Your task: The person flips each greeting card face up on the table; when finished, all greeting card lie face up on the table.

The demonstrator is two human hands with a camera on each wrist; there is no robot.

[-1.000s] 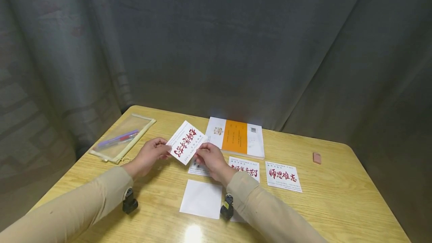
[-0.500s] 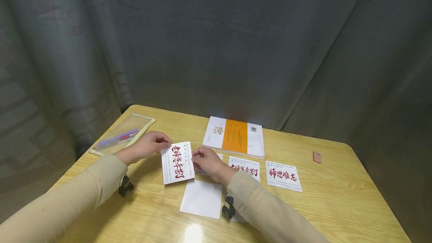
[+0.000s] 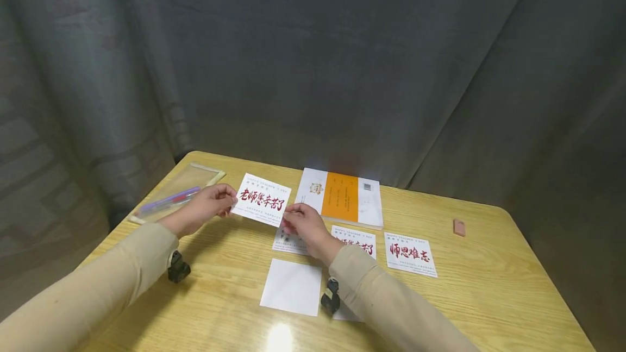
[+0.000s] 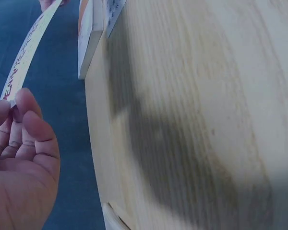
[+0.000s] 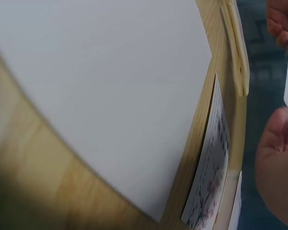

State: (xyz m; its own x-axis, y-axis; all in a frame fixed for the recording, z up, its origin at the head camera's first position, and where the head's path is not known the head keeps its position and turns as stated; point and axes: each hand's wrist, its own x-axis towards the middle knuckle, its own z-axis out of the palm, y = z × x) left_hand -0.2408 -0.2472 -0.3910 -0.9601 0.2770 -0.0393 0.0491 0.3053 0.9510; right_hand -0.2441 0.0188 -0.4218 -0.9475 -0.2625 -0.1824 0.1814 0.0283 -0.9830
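Between both hands a white greeting card [image 3: 261,200] with red Chinese lettering is held up off the table, its text upright to the head view. My left hand [image 3: 217,202] pinches its left edge between thumb and fingers; the left wrist view shows the pinch on the card [image 4: 26,62] and the card slightly bowed. My right hand [image 3: 305,227] pinches the lower right corner. Below it lies a printed card [image 3: 288,243], partly hidden by that hand. Nearer me is a blank white card [image 3: 291,287]. The right forearm partly covers another red-lettered card [image 3: 355,240].
Another red-lettered card [image 3: 410,254] lies to the right. A white and orange book [image 3: 340,198] sits at the back. On the left is a mesh zip pouch [image 3: 178,192] with pens; far right, a small pink block [image 3: 459,228]. A further card [image 3: 346,312] shows under the right forearm.
The card has been turned from lettering running sideways to lettering upright, and raised. The left hand has shifted left and up; the right hand has moved to the card's lower right corner.
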